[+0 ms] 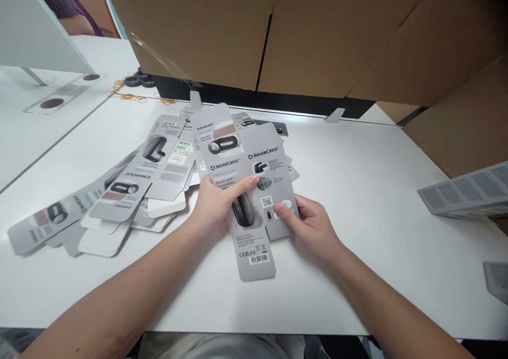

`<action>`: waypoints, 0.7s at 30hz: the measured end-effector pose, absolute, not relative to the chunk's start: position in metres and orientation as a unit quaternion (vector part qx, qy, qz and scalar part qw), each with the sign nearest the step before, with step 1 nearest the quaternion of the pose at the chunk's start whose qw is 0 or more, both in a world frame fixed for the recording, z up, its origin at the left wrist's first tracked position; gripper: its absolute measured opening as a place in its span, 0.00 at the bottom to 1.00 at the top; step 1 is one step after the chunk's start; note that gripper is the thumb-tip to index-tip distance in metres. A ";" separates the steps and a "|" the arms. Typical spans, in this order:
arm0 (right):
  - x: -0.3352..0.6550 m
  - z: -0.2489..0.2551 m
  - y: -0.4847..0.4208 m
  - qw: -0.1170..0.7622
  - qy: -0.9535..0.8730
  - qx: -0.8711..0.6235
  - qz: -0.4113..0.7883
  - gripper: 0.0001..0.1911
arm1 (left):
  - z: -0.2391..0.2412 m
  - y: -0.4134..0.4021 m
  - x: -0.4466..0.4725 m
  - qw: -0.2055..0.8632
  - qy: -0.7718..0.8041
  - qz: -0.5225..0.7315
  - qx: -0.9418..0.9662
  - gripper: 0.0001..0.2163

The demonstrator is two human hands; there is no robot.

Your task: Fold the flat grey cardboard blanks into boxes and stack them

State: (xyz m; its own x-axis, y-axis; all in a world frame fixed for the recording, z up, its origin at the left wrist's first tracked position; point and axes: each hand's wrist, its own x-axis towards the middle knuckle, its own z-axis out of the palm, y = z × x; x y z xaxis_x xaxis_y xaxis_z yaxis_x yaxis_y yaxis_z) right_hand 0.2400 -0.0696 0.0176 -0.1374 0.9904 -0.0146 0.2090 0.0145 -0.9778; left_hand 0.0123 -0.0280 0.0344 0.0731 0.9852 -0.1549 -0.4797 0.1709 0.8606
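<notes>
Grey and flattened, a printed carton (248, 160) is held over the white table (357, 285), its two sides clasped by the left hand (214, 203) and the right hand (313, 224), apparently so that it is kept flat and steady, while other cartons (141, 171) are heaped to the left, seemingly within easy reach

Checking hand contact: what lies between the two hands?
In the head view, a flattened grey SilverCrest carton lies between the left hand and right hand, held by both.
</notes>
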 end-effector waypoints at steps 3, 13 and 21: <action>0.241 0.016 -0.070 0.434 -0.590 -0.496 0.466 0.30 | 0.039 -0.025 0.009 0.638 0.384 0.585 0.322 0.23; 0.245 0.007 -0.070 0.523 -0.623 -0.477 0.334 0.22 | 0.036 -0.021 0.012 0.694 0.354 0.556 0.288 0.42; 0.254 0.000 -0.063 0.518 -0.736 -0.366 0.239 0.35 | 0.028 -0.030 0.016 0.719 0.329 0.505 0.346 0.46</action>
State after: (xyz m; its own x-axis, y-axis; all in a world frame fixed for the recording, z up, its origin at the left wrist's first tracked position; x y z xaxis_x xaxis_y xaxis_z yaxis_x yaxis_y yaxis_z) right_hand 0.2537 -0.0630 0.0001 -0.1962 0.7851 0.5875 0.2909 0.6188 -0.7297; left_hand 0.0157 -0.0304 0.0284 0.2735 0.9539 -0.1237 -0.4995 0.2508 0.8292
